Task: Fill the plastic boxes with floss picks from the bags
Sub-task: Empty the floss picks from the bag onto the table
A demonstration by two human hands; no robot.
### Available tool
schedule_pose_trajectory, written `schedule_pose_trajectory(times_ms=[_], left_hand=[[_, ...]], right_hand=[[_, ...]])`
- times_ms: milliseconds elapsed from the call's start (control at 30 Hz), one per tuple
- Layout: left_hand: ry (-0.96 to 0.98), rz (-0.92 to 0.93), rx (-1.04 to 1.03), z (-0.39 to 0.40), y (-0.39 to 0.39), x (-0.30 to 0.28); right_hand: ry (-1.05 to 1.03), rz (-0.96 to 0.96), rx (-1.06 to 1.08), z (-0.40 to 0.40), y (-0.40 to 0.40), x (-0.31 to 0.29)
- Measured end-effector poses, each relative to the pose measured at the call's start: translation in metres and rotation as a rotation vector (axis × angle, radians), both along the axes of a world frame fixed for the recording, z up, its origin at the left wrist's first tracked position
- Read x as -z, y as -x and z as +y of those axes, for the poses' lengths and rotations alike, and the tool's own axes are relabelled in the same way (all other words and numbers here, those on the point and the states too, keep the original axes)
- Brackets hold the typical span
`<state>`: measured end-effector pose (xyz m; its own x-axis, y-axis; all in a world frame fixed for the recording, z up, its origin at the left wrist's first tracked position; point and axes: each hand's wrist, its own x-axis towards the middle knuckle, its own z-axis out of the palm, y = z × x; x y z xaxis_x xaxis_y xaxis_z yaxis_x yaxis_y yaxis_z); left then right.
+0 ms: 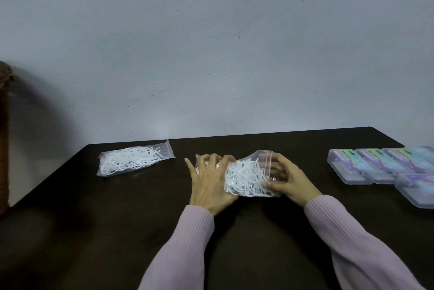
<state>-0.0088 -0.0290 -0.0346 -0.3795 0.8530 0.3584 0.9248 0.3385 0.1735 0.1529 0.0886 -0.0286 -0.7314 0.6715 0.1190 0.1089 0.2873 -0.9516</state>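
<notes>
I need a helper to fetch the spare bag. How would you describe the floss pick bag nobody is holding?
On the dark wooden table, look to its far left corner. There lies a clear plastic zip bag of white floss picks, flat and untouched; the other clear bag sits mid-table, gripped by both hands.

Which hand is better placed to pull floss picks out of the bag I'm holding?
Probably the right hand: its fingers are at the bag's zip end, nearest the plastic boxes. The left hand grips the other end.
</notes>
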Motion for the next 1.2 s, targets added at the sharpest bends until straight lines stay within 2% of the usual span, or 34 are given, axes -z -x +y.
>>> schedule_pose_trajectory(times_ms=[167, 367, 500, 633, 767, 933, 1067, 1200], left_hand=[[-0.069, 0.052, -0.013, 0.002, -0.004, -0.003], [-0.374, -0.056, 0.025, 0.004, 0.003, 0.005], [-0.320, -0.002, 0.023, 0.004, -0.001, 0.002], [-0.371, 0.070, 0.053, 0.006, 0.002, 0.008], [-0.394, 0.113, 0.033, 0.008, 0.001, 0.009], [-0.381, 0.062, 0.016, 0.006, -0.001, 0.007], [-0.338, -0.013, 0.010, 0.003, -0.004, 0.000], [-0.320, -0.037, -0.006, 0.002, -0.001, -0.001]], right_hand=[[-0.079, 0.085, 0.014, -0.008, 0.001, -0.004], [-0.078, 0.216, 0.042, -0.010, 0.002, -0.008], [-0.126, 0.076, 0.060, -0.008, 0.003, -0.004], [-0.329, -0.053, 0.135, -0.007, 0.005, -0.003], [-0.373, -0.159, 0.121, -0.007, 0.004, -0.002], [-0.322, -0.143, 0.053, -0.012, 0.004, -0.001], [-0.340, -0.150, 0.111, -0.012, 0.002, -0.003], [-0.270, -0.095, 0.119, -0.013, 0.002, -0.006]])
